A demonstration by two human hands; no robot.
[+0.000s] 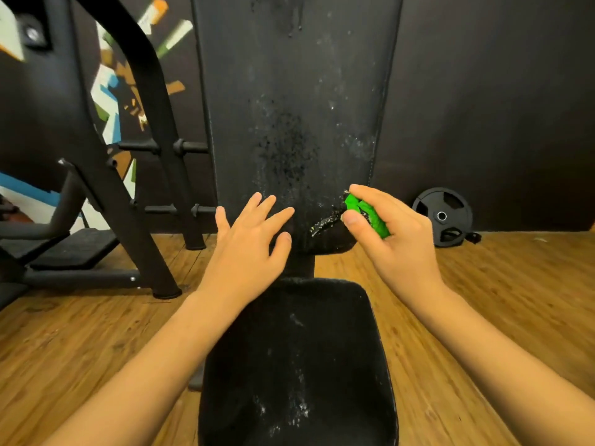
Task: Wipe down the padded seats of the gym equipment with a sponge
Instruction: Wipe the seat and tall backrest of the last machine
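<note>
Tall black back pad [296, 107], speckled white, top cut off. Below it, black seat pad [296, 365], front edge out of view. Left hand [248, 243] with fingers [280, 217] spread, holding nothing. Right hand [392, 233] squeezing green sponge [370, 217], mostly hidden, by back pad's lower right.

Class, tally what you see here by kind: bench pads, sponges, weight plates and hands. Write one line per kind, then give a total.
Bench pads: 2 (backrest pad, seat pad)
Green sponge: 1
Weight plate: 1
Hands: 2 (left hand, right hand)
Total: 6
</note>
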